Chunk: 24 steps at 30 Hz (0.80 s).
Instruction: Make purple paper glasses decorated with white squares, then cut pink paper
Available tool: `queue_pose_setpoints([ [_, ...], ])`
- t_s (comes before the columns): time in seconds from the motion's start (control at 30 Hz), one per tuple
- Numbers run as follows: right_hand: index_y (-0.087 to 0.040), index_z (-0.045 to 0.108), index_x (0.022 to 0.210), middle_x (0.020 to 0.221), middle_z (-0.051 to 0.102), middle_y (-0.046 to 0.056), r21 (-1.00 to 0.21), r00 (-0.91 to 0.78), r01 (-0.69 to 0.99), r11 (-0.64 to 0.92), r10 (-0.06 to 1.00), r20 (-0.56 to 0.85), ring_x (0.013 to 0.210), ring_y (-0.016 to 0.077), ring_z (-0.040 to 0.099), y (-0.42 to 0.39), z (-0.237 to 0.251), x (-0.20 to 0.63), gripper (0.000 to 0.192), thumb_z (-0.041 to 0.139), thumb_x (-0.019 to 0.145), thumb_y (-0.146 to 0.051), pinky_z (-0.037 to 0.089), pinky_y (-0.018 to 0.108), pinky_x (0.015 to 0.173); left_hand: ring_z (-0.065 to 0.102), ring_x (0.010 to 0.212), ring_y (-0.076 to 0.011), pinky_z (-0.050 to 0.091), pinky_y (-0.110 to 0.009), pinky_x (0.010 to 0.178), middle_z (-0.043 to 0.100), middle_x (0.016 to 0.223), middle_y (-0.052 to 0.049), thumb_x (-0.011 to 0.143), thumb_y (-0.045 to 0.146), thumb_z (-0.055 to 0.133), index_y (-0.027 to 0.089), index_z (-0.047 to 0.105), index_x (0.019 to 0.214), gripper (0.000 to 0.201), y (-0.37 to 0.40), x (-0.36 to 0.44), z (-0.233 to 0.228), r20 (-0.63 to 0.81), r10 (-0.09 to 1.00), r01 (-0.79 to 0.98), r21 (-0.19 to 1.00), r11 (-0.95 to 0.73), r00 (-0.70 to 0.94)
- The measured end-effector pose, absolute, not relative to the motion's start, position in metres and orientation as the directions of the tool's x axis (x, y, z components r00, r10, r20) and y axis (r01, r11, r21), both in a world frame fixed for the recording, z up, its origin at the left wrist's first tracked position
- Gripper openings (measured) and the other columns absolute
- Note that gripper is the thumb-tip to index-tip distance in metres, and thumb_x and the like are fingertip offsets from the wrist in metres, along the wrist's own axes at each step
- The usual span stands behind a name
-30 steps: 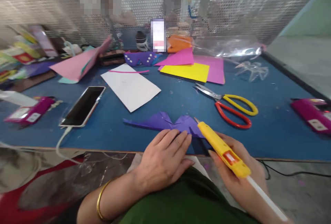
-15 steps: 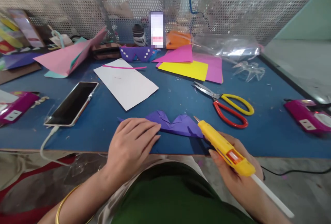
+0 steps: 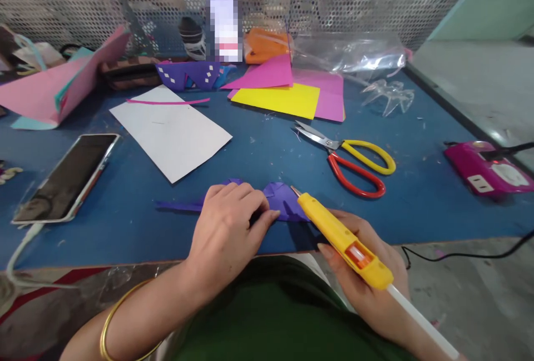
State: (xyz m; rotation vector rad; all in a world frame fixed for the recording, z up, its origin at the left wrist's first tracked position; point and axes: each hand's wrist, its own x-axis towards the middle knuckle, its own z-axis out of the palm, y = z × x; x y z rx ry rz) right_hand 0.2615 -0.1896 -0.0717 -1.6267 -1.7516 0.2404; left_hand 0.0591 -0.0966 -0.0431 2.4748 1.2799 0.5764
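A folded purple paper piece [image 3: 287, 197] lies near the front edge of the blue table, its narrow strip reaching out to the left. My left hand [image 3: 231, 222] rests over its middle, fingers curled down and thumb against the near edge, hiding part of it. My right hand [image 3: 367, 261] is wrapped around a yellow glue gun [image 3: 334, 233] with a white glue stick coming out of its back. The metal nozzle points at the right part of the purple paper; whether it touches cannot be made out.
Beyond the paper lie scissors [image 3: 321, 138] with red and yellow handles, a white sheet [image 3: 171, 133] and a yellow sheet [image 3: 277, 100]. A purple paper mask [image 3: 186, 74] stands behind. On the left is a charging phone [image 3: 69, 177], on the right a magenta power socket [image 3: 486, 169].
My view has swung right. My left hand has slid right along the purple paper and its fingers have curled, baring the left strip. The glue gun stays by the paper's right part.
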Motion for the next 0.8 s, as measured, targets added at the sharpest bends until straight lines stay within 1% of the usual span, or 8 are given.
queue_pose_setpoints([
  [0.1,-0.026,0.056,0.103,0.104,0.07,0.002,-0.587,0.065,0.793,0.162,0.936,0.346,0.086,0.0147,0.069,-0.19,-0.068,0.262,0.016,0.059,0.09,-0.034,0.057,0.026,0.073,0.056,0.073,-0.018,0.038,-0.039,0.077,0.064,0.074,0.001,0.092,0.025,0.06,0.02,0.059,0.072,0.02,-0.096,0.057,-0.042,0.191,0.835,0.702,0.465,-0.54,0.515],
  [0.2,-0.026,0.057,0.106,0.102,0.07,0.001,-0.607,0.047,0.778,0.161,0.949,0.312,0.086,0.0145,0.07,-0.19,-0.062,0.265,0.017,0.057,0.09,-0.034,0.058,0.024,0.072,0.059,0.078,-0.0181,0.038,-0.038,0.079,0.067,0.08,0.002,0.093,0.021,0.057,0.022,0.063,0.079,0.014,-0.097,0.05,-0.04,0.175,0.827,0.688,0.478,-0.545,0.534],
  [0.3,-0.028,0.058,0.11,0.101,0.071,0.0,-0.661,0.003,0.735,0.152,0.974,0.227,0.085,0.0145,0.07,-0.187,-0.055,0.276,0.021,0.057,0.091,-0.036,0.059,0.023,0.069,0.061,0.084,-0.0185,0.039,-0.037,0.081,0.068,0.087,0.002,0.093,0.02,0.056,0.024,0.065,0.086,0.011,-0.098,0.044,-0.04,0.177,0.813,0.666,0.491,-0.561,0.555],
  [0.37,-0.029,0.06,0.11,0.096,0.071,-0.001,-0.684,-0.058,0.712,0.157,0.984,0.165,0.08,0.0148,0.071,-0.181,-0.05,0.287,0.022,0.057,0.091,-0.038,0.059,0.021,0.064,0.062,0.085,-0.0186,0.039,-0.037,0.081,0.069,0.088,0.002,0.092,0.02,0.057,0.024,0.065,0.087,0.01,-0.098,0.042,-0.041,0.194,0.807,0.657,0.492,-0.572,0.557],
  [0.47,-0.029,0.066,0.096,0.084,0.072,-0.002,-0.645,-0.19,0.725,0.241,0.97,0.149,0.072,0.0162,0.071,-0.165,-0.039,0.304,0.02,0.057,0.091,-0.046,0.059,0.022,0.057,0.063,0.085,-0.0179,0.041,-0.036,0.081,0.07,0.088,0.002,0.092,0.02,0.059,0.024,0.067,0.087,0.01,-0.097,0.041,-0.043,0.215,0.799,0.64,0.5,-0.584,0.561],
  [0.57,-0.027,0.068,0.079,0.081,0.073,-0.001,-0.596,-0.312,0.731,0.331,0.94,0.14,0.065,0.0158,0.07,-0.146,-0.027,0.312,0.031,0.053,0.092,-0.05,0.057,0.022,0.053,0.063,0.083,-0.0165,0.044,-0.033,0.078,0.07,0.087,0.002,0.092,0.017,0.058,0.024,0.069,0.089,0.013,-0.097,0.039,-0.045,0.251,0.794,0.614,0.52,-0.594,0.554],
  [0.67,-0.026,0.068,0.076,0.08,0.072,0.0,-0.555,-0.351,0.747,0.366,0.926,0.139,0.057,0.0138,0.066,-0.133,-0.018,0.31,0.036,0.05,0.093,-0.052,0.053,0.021,0.044,0.063,0.082,-0.016,0.047,-0.031,0.075,0.07,0.089,0.0,0.091,0.016,0.058,0.024,0.071,0.092,0.016,-0.098,0.037,-0.047,0.281,0.798,0.604,0.534,-0.592,0.533],
  [0.8,-0.028,0.069,0.08,0.069,0.071,-0.003,-0.594,-0.328,0.745,0.302,0.942,0.068,0.051,0.0124,0.065,-0.126,-0.018,0.307,0.034,0.052,0.092,-0.054,0.054,0.019,0.046,0.063,0.084,-0.0156,0.048,-0.029,0.077,0.07,0.089,0.0,0.091,0.016,0.058,0.024,0.069,0.092,0.014,-0.098,0.036,-0.047,0.272,0.813,0.61,0.551,-0.57,0.514],
])
